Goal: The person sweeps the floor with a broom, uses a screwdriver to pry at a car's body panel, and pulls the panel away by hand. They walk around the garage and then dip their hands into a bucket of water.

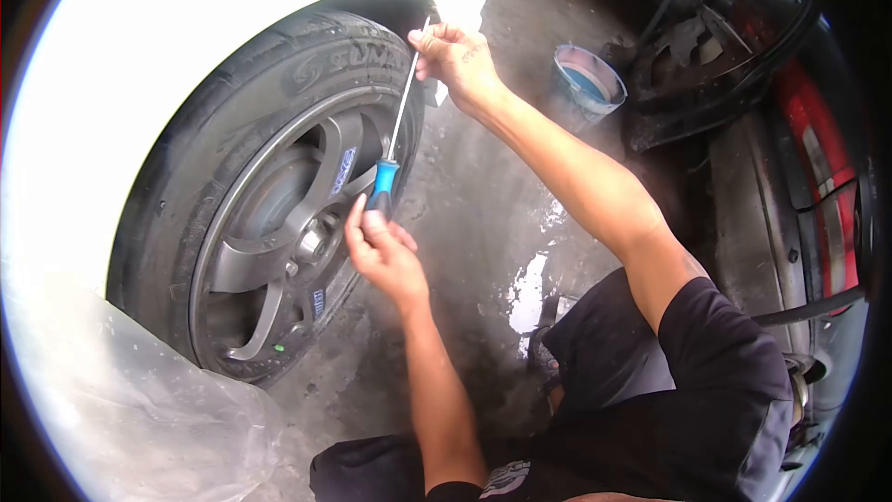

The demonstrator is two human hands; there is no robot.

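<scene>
A screwdriver point(383, 184) with a blue and black handle and a long thin metal shaft stands at a slant in front of the wheel, its tip near the wheel arch edge. My left hand point(386, 256) is closed round the lower part of the handle. Higher up, my right hand point(457, 60) pinches the shaft close to its tip between thumb and fingers. Behind both hands is a black tire point(167, 214) on a grey spoked rim point(251, 265). The white car body panel point(186, 37) curves over the tire, overexposed.
Clear plastic sheeting point(177, 400) hangs at the lower left. A bucket point(588, 84) with bluish contents stands on the wet concrete floor point(465, 251). Along the right side are a red vehicle part point(813, 130) and dark parts point(697, 65). My bent knee point(604, 325) is beside the right arm.
</scene>
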